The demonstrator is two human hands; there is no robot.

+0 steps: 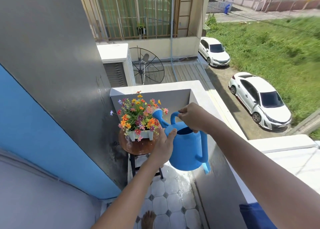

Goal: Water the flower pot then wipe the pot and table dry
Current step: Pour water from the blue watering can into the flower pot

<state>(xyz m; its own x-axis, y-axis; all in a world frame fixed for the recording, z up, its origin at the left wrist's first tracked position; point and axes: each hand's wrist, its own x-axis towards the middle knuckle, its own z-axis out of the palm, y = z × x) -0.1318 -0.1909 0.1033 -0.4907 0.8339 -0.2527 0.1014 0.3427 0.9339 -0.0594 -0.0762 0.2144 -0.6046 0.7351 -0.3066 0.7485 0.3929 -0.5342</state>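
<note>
Right hand (192, 118): fingers curled round the top handle (174, 116) of the blue watering can (187, 150), carrying it in the air. Left hand (164, 142): laid flat against the can's left side, thumb up on its shoulder, steadying it and not gripping.

I see the can tilted forward. Its spout head (157, 113) sits among the right-hand blooms of the flowers (138, 114).

The white flower pot (141, 136) stands on the far half of the round wooden table (138, 147), towards its far edge. There are wet marks on the table top by the left edge.

Table is in the far left corner of the balcony, against the grey wall. Tiled floor (171, 202) is wet beneath the can. Bare foot (148, 219) at bottom edge.
</note>
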